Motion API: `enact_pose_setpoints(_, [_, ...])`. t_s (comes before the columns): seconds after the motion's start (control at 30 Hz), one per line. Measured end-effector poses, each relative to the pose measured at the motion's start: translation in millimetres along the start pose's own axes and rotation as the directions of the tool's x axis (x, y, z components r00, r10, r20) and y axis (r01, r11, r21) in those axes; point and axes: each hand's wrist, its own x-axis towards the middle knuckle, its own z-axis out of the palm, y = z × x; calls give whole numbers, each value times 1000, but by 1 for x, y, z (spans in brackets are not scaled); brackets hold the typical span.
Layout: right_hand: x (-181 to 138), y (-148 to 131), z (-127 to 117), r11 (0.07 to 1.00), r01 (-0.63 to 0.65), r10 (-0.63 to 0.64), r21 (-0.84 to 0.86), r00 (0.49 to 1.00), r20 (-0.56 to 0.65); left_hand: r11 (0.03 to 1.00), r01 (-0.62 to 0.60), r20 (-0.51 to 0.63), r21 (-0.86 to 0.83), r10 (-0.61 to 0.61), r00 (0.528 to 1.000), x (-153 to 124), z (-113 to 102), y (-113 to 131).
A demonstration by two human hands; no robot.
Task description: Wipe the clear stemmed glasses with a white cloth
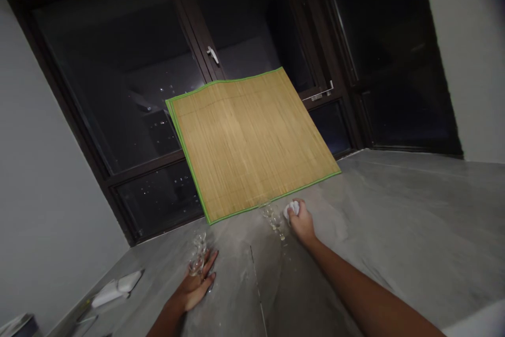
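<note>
My left hand is low on the grey surface with its fingers spread. It is right beside a small clear glass; whether the palm touches it I cannot tell. Just behind stands another clear glass, its outline faint. My right hand is closed round a crumpled white cloth or tissue, close to the surface. Left of that hand, several clear stemmed glasses are clustered at the bottom edge of the mat, their shapes blurred.
A bamboo mat with green edging leans upright against a dark window. At the lower left a white packet lies on the grey stone-like surface. A dark container shows partly in the corner. A thin dark seam crosses the surface.
</note>
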Motion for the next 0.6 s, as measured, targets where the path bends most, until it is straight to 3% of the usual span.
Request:
enact_pose_setpoints(0.4, [1,2,1,1000,12,-12,-2,1000,8,999,16,-7,29,-16,1000,-11,-5,-3])
enact_pose_setpoints(0.6, [1,2,2,1000,8,-8,11,1000,9,1000,13,6,4,-13,1000,-29,-7,-1])
